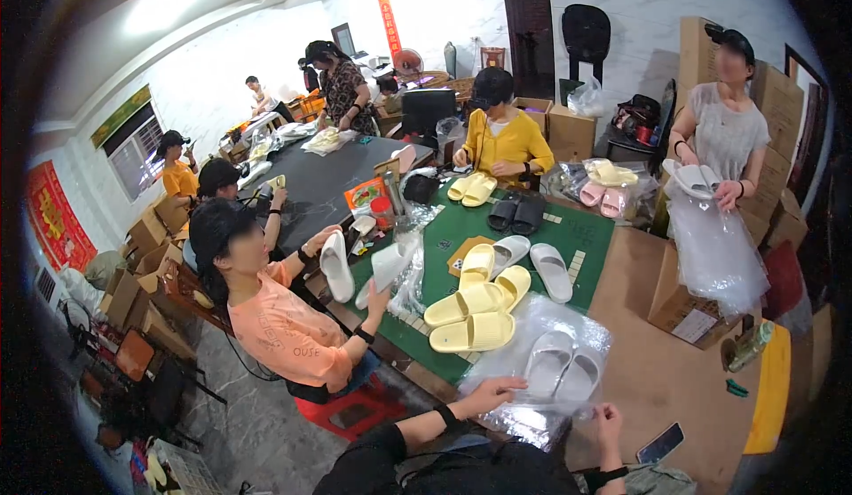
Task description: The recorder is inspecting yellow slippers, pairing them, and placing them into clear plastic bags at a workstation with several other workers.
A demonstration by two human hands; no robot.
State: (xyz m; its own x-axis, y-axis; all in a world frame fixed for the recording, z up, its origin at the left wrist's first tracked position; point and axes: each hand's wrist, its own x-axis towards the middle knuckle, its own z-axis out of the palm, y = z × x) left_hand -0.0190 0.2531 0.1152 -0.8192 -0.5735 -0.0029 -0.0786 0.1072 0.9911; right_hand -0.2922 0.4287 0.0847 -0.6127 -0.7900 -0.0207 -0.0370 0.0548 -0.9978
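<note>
A pair of light grey slide slippers (548, 364) lies side by side on clear plastic bags (510, 359), close in front of me. My left hand (493, 396) reaches over the near left part of the plastic, its fingers stretched out toward the heel of the left slipper. Close to the bag's near right corner, my right hand (609, 426) has its fingers pinched together on the plastic edge. Just beyond the bags, several yellow slippers (475, 331) are heaped together. Two more grey slippers (552, 273) rest behind them on the green table mat (586, 220).
A phone (660, 443) lies right of my right hand, with a green bottle (750, 346) farther off. Black slippers (516, 214) sit farther back. At left, a co-worker in orange (288, 326) holds white slippers; another at right (723, 131) holds slippers and plastic bags.
</note>
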